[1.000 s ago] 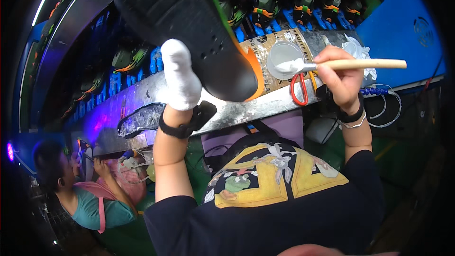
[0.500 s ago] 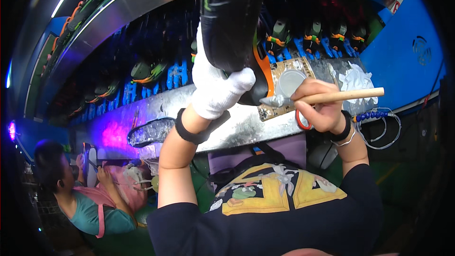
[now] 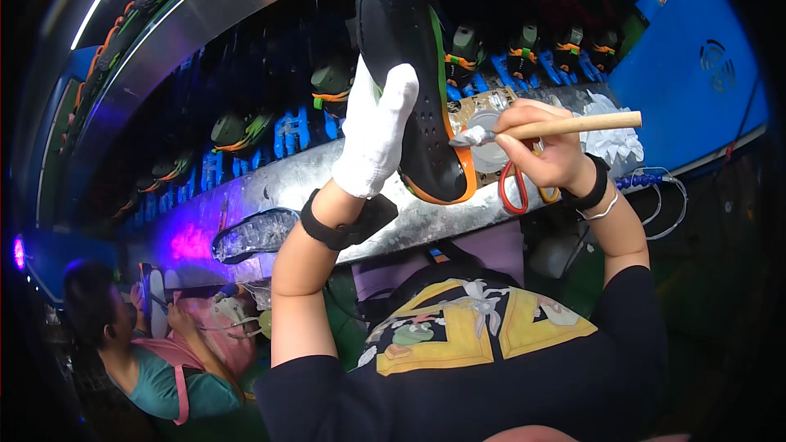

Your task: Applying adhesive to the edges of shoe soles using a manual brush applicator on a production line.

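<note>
My left hand (image 3: 372, 135), in a white glove, is closed round a black shoe sole (image 3: 430, 135) with an orange and green rim, held upright over the metal bench (image 3: 368, 233). My right hand (image 3: 548, 147) is bare and grips a brush (image 3: 594, 123) by its wooden handle. The brush's pale tip meets the orange rim, or lies very close to it. Behind the tip, a round cup (image 3: 486, 119) stands on a piece of cardboard (image 3: 491, 100). Below my right fingers is a red loop (image 3: 513, 190) like a scissors handle; whether I hold it, I cannot tell.
Another black sole (image 3: 254, 235) lies on the bench to the left. Crumpled white paper (image 3: 610, 131) is at the right, near a blue jointed hose (image 3: 634, 181). Behind the bench, shoes (image 3: 237, 131) sit by blue holders. A co-worker (image 3: 147, 344) works at far left.
The sole has tilted and turned so its inner face and orange rim show more. My right hand and brush have shifted slightly left and up, and the brush tip is now at the rim.
</note>
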